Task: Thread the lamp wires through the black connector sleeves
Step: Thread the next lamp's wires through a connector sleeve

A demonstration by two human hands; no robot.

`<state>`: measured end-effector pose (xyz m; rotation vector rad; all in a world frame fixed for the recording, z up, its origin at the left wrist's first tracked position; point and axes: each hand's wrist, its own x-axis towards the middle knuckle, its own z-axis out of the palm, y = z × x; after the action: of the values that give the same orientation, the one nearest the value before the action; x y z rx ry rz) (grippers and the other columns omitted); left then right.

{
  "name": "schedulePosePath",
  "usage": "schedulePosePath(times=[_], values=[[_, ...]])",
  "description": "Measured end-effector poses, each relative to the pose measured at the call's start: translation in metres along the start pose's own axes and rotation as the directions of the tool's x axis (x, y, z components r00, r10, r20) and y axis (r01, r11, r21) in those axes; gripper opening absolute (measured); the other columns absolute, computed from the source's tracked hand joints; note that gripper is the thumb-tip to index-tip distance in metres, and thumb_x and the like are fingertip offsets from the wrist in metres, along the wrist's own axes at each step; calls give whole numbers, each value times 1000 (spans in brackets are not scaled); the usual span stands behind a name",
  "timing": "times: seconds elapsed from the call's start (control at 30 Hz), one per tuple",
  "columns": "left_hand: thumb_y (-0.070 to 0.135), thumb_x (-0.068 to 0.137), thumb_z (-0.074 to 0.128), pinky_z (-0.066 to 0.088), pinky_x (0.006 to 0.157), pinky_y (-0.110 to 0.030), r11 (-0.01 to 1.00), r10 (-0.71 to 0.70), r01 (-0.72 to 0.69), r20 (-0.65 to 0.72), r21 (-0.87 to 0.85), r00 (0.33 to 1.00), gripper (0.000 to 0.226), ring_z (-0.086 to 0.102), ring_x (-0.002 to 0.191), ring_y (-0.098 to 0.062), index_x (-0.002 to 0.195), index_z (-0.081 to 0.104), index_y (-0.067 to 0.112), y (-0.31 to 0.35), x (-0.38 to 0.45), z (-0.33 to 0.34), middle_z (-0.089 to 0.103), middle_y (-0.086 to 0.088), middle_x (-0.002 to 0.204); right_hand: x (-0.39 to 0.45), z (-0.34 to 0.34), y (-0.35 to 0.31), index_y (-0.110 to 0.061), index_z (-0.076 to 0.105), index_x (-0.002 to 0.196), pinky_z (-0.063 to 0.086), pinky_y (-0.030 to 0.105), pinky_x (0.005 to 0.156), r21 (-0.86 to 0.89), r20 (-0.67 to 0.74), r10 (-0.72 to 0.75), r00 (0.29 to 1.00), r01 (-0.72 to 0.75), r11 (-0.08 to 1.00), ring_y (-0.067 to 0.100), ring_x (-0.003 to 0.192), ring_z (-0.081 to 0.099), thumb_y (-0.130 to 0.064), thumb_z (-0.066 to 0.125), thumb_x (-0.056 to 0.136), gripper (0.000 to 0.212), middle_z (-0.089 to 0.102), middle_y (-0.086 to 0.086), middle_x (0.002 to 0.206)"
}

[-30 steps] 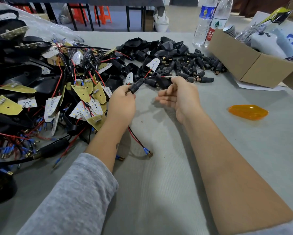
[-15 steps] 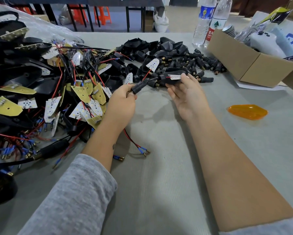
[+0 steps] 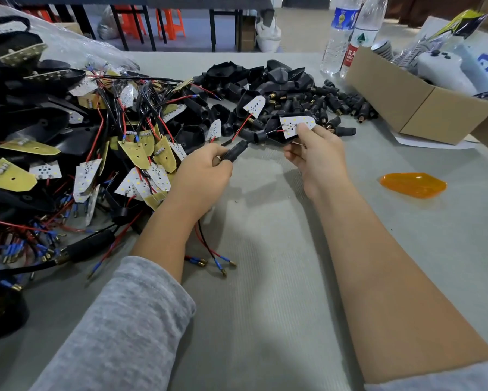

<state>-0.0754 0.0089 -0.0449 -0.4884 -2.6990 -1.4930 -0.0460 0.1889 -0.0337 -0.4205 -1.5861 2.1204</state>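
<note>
My left hand (image 3: 206,173) grips a black connector sleeve (image 3: 234,152) that points up and right. Red and black lamp wires (image 3: 209,249) hang below this hand and end in blue-capped brass terminals on the table. My right hand (image 3: 316,153) pinches a lamp unit: a white LED board (image 3: 296,124) sitting in a black housing (image 3: 274,131), with its wires leading left toward the sleeve. Loose black sleeves (image 3: 336,104) lie heaped just behind both hands.
A big tangle of wired LED boards and black housings (image 3: 82,153) fills the left. A cardboard box (image 3: 418,108) stands at the right rear with two water bottles (image 3: 347,35) beside it. An orange lens (image 3: 413,184) lies on the grey table (image 3: 265,320).
My right hand has turned and lifted the lamp unit, so the white LED board now faces up. My left hand stays put with the sleeve; the hanging wire ends shifted slightly.
</note>
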Motion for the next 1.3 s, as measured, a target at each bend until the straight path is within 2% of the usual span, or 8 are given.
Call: schedulePosePath(times=[0.17, 0.4, 0.47, 0.6, 0.77, 0.93, 1.07, 1.3], values=[[17, 100, 45, 33, 51, -14, 997, 78, -78, -16, 8, 997, 16, 42, 55, -2, 105, 58, 26, -5, 3, -1, 62, -12, 86, 1, -1, -3, -16, 61, 91, 52, 26, 65, 66, 22, 58, 998, -59, 996, 15, 65, 61, -11, 53, 97, 12, 66, 1, 80], [22, 101, 49, 38, 69, -18, 983, 183, -182, 62, -15, 981, 26, 53, 77, 0, 123, 61, 28, -3, -1, -4, 61, 17, 85, 2, -1, -3, -22, 57, 96, 56, 30, 57, 143, 28, 106, 994, -109, 984, 19, 67, 65, -15, 40, 103, 20, 67, 2, 85], [24, 101, 50, 38, 65, -11, 978, 204, -199, 89, -57, 975, 26, 54, 70, 8, 124, 60, 30, -2, -4, -4, 61, 27, 73, 3, 0, -3, -25, 58, 99, 52, 26, 53, 136, 8, 111, 994, -111, 984, 19, 69, 62, -23, 37, 105, 22, 66, 2, 90], [30, 100, 49, 40, 60, -27, 996, 82, -77, 98, -52, 992, 14, 49, 56, -4, 111, 57, 26, 0, -3, -2, 57, 7, 67, 5, -2, -4, -26, 61, 107, 43, 22, 50, 148, -36, 89, 995, -83, 985, 17, 69, 58, -25, 37, 106, 24, 67, 4, 96], [10, 99, 50, 47, 46, -23, 975, -51, 76, 120, -211, 991, 17, 51, 50, -8, 88, 62, 17, 8, -3, 1, 63, 0, 70, 6, -5, -4, -21, 59, 113, 45, 24, 58, 71, -71, 45, 996, -40, 997, 17, 78, 61, -21, 48, 103, 15, 67, 1, 95], [17, 95, 54, 37, 54, -26, 990, -64, 72, 70, -125, 995, 22, 42, 51, -10, 76, 64, 22, 6, 1, -1, 61, 16, 54, 7, -4, -1, -15, 59, 109, 46, 23, 59, 14, -83, 29, 996, -28, 1000, 14, 74, 60, -21, 52, 101, 13, 66, 1, 89], [25, 94, 60, 31, 50, -25, 980, -34, 44, 56, -195, 998, 16, 37, 38, -1, 80, 67, 28, 5, 0, 0, 51, 11, 55, 8, -4, 1, -15, 59, 107, 47, 21, 57, -7, -83, 27, 996, -27, 1000, 12, 72, 61, -21, 53, 101, 11, 67, 0, 88], [33, 93, 63, 25, 44, -23, 969, 29, -13, 60, -247, 998, 15, 27, 41, -8, 81, 71, 28, 5, -2, -1, 33, 8, 49, 9, -4, 1, -14, 60, 107, 47, 21, 57, -19, -85, 22, 996, -24, 1000, 15, 75, 61, -21, 53, 100, 11, 67, 1, 90]])
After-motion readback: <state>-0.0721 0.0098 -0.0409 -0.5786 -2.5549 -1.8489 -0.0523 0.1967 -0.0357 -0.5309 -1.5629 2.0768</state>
